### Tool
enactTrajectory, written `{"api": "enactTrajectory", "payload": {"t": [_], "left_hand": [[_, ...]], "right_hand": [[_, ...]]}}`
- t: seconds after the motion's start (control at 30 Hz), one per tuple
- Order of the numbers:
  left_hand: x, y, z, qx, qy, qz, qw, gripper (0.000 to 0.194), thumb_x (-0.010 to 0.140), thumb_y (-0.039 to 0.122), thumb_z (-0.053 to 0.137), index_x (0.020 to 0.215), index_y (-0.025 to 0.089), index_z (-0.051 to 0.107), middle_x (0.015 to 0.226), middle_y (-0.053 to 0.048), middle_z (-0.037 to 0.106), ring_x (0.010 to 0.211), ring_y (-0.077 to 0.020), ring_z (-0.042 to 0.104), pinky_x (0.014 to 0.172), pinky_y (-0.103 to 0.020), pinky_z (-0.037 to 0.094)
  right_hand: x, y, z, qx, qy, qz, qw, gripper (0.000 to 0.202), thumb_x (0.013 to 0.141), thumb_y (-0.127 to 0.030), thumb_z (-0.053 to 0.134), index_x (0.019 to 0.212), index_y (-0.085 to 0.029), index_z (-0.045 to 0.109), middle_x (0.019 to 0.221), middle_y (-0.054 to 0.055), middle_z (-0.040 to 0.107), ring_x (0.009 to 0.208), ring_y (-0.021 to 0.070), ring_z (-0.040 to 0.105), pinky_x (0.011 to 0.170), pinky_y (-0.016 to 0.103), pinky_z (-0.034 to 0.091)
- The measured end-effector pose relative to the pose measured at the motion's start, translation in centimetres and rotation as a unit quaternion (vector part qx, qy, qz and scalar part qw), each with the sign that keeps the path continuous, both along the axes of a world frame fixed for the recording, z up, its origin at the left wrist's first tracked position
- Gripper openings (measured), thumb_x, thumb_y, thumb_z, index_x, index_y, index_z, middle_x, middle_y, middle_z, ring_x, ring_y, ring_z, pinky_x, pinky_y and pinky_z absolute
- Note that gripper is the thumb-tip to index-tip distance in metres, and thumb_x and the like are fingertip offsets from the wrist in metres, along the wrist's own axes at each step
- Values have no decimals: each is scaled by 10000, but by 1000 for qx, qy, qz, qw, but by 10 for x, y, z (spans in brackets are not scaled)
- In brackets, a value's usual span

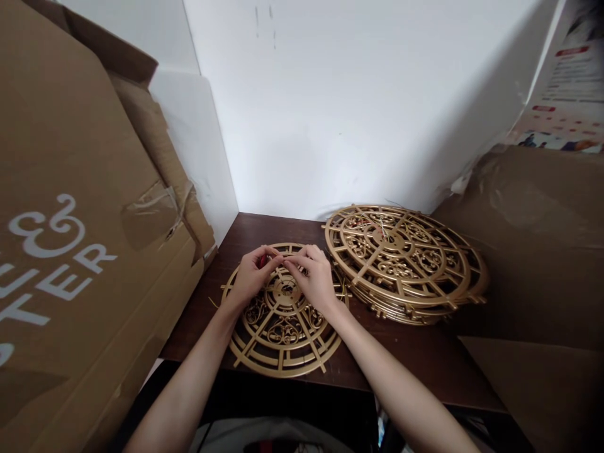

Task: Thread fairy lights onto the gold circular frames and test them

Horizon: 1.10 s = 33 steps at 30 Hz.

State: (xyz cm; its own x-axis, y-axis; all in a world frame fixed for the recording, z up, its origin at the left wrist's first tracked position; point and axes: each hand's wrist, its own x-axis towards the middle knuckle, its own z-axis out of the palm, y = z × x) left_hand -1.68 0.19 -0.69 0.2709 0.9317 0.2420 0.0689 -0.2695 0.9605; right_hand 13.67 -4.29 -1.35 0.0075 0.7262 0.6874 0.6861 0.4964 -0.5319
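Note:
A round gold openwork frame [283, 363] with scrollwork and spokes lies flat on the dark brown table, close to its front edge. Both hands are over its far half. My left hand [253, 272] is closed, its thumb and fingers pinched together; a small red thing [263, 259] shows at its fingers, too hidden to name. My right hand [315, 275] is closed in a pinch too, its fingertips meeting the left ones above the frame's hub. What lies between the fingertips is too small to see. A thin yellow wire [214, 303] sticks out past the frame's left rim.
Several similar gold frames are stacked in a leaning pile [401, 251] to the right, with thin wires at the top one's hub. A big cardboard box [94, 157] stands at the left, another box [533, 251] at the right. A white wall [330, 113] closes off the back.

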Motion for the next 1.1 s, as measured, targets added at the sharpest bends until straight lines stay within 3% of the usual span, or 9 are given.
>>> {"api": "enactTrajectory", "payload": {"t": [0.2, 0.4, 0.73, 0.93, 1.1], "left_hand": [[-2, 2, -1, -7, -15, 6, 1000, 257, 738, 407, 712, 775, 159, 652, 498, 72, 395, 407, -51, 290, 380, -195, 214], [-3, 4, -2, -32, -62, 15, 997, 273, 728, 406, 724, 766, 152, 633, 513, 79, 383, 402, -36, 280, 370, -181, 222], [-2, 3, 0, -84, -138, 59, 985, 293, 693, 385, 752, 790, 149, 609, 484, 102, 358, 360, -21, 245, 341, -172, 172], [-1, 4, -4, -11, -56, 59, 997, 238, 726, 380, 721, 771, 154, 661, 488, 75, 424, 395, -48, 302, 381, -202, 241], [-1, 4, -5, 29, -20, 47, 998, 220, 738, 375, 708, 783, 160, 694, 500, 60, 459, 429, -62, 322, 410, -207, 257]], "right_hand": [[1, 1, 3, -62, 128, 43, 989, 184, 886, -307, 610, 830, -202, 750, 697, 10, 551, 676, 152, 525, 645, 282, 408], [0, 2, 2, -85, 222, 42, 970, 177, 847, -314, 640, 778, -185, 740, 647, -9, 511, 604, 131, 474, 594, 267, 381], [-6, -1, -3, -63, 242, 13, 968, 188, 863, -305, 602, 805, -170, 720, 656, -5, 530, 623, 131, 479, 610, 263, 387], [-6, 4, -10, -113, 314, 40, 942, 226, 835, -367, 625, 821, -159, 711, 696, 14, 624, 601, 127, 508, 581, 255, 411], [-13, 2, -10, -180, 343, 100, 917, 240, 808, -382, 654, 866, -168, 746, 798, 49, 725, 709, 175, 642, 614, 258, 480]]}}
